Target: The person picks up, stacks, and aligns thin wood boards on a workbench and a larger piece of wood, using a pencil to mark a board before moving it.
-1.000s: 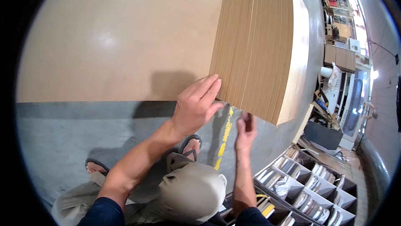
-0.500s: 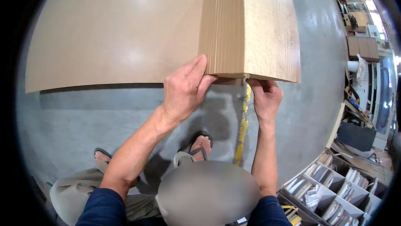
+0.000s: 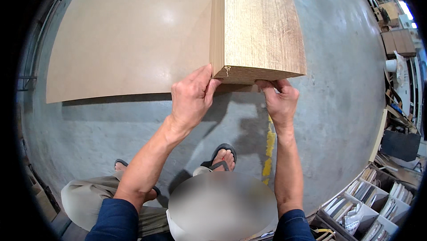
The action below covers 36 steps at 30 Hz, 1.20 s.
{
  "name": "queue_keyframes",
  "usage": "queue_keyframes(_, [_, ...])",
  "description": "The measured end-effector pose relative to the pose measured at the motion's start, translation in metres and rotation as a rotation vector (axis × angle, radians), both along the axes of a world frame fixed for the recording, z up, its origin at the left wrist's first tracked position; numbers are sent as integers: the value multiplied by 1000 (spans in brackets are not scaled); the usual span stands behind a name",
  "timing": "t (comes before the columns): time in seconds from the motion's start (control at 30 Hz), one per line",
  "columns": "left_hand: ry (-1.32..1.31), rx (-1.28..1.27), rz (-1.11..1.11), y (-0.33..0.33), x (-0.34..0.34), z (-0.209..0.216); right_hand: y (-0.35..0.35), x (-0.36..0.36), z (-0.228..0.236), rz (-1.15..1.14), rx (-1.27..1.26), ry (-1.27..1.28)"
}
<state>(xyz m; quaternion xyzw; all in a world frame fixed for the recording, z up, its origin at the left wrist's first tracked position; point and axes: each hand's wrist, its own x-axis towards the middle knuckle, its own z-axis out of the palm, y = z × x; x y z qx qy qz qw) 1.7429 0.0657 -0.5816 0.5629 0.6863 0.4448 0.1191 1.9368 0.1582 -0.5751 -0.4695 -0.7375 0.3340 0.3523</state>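
A stack of wood-grain boards (image 3: 262, 23) stands on a large beige panel (image 3: 129, 36), its long side running away from me. My left hand (image 3: 192, 96) is closed at the stack's near left corner, fingers against the side and thumb at the near end. My right hand (image 3: 281, 101) is closed at the lower part of the near end, thumb and fingers at its edge; its fingertips are partly hidden. A small frayed strand (image 3: 227, 69) hangs at the top near-left corner of the stack.
The panel's near edge sits above a grey floor (image 3: 338, 121) marked by a worn yellow line (image 3: 268, 152). At lower right stands a compartmented bin (image 3: 362, 207) full of narrow strips. Boxes and boards (image 3: 398, 43) line the right side. My sandalled foot (image 3: 223, 157) is below.
The stack's top has shifted left, so less of its left side and more of its near end shows. Both hands remain at the near end. The view has shifted slightly.
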Motion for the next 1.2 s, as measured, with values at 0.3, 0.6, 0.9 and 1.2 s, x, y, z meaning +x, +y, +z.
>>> queue_keyframes(0.3, [38,29,-9,0,-1,-2,0,1,-2,33,7,43])
queue_keyframes(0.6, [39,8,-7,-1,-3,-3,-3,-2,1,-18,-72,25])
queue_keyframes(0.9, [19,22,14,-1,-1,0,-4,-3,-1,-56,-8,-6])
queue_keyframes(1.2, [79,34,16,3,-4,-2,1,-3,6,-50,30,-107])
